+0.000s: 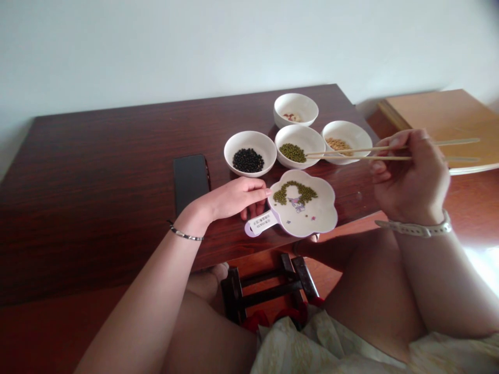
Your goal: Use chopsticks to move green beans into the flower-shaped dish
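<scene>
My right hand (415,171) is closed round a pair of light wooden chopsticks (362,157). Their tips reach into the middle white bowl (315,137), beside its green mung beans (292,152). At the table's front edge lies a white flower-shaped dish (312,221) with a lilac rim, a cartoon print and a short labelled handle (262,223). More mung beans (298,191) form an arc on it. My left hand (241,197) grips the dish's left rim near the handle, its lower fingers partly hidden.
Around the middle bowl stand white bowls of black beans (248,160), tan beans (338,145) and reddish-and-pale pieces (291,118). A dark phone (191,182) lies left on the brown table (97,182). A black stool frame (268,288) is below; a yellowish board (448,114) is right.
</scene>
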Demonstrator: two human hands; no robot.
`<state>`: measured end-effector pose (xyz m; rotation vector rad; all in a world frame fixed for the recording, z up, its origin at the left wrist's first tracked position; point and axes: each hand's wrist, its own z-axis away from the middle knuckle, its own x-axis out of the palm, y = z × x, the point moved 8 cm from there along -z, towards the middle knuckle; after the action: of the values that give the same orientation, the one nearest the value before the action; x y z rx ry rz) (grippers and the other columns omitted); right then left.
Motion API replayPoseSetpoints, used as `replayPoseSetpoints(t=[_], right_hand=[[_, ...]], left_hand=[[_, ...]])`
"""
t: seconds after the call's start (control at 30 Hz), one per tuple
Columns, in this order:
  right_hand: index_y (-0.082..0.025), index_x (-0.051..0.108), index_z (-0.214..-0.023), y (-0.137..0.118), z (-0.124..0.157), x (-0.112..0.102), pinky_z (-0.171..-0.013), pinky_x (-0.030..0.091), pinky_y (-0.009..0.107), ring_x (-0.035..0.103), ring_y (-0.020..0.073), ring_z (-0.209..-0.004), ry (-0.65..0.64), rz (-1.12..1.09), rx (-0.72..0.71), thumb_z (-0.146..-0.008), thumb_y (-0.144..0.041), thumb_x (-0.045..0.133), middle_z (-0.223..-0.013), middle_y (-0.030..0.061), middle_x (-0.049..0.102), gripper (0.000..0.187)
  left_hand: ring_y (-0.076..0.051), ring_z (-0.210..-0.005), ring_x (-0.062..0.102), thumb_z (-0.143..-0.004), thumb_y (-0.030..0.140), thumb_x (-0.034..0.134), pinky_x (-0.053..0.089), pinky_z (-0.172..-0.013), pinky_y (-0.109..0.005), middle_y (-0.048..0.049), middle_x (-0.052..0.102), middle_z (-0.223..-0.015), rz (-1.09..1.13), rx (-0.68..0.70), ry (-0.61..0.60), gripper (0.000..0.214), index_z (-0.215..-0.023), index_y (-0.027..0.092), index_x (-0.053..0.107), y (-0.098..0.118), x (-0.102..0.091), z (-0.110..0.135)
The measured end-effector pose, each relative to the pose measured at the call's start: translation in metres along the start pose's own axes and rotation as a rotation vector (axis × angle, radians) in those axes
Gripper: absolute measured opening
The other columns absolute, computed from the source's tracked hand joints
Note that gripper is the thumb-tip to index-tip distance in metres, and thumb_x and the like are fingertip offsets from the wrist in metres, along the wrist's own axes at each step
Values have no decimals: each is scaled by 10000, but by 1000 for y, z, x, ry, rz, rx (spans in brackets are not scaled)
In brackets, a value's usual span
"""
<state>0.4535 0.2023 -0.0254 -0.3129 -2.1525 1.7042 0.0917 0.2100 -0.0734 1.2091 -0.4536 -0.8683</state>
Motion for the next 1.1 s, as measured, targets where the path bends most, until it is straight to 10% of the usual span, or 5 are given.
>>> replayPoseSetpoints(t=[1.1], right_hand=[[-228, 827, -822, 6, 41, 40, -445, 384, 220, 610, 119, -551, -284, 136, 292, -1037, -599, 1055, -800, 47, 699, 486]], left_hand=[[-140, -737, 712, -1308, 527, 733, 617, -668, -254, -31, 807, -933, -11, -23, 0, 418, -1052, 196, 729, -5, 1, -3]])
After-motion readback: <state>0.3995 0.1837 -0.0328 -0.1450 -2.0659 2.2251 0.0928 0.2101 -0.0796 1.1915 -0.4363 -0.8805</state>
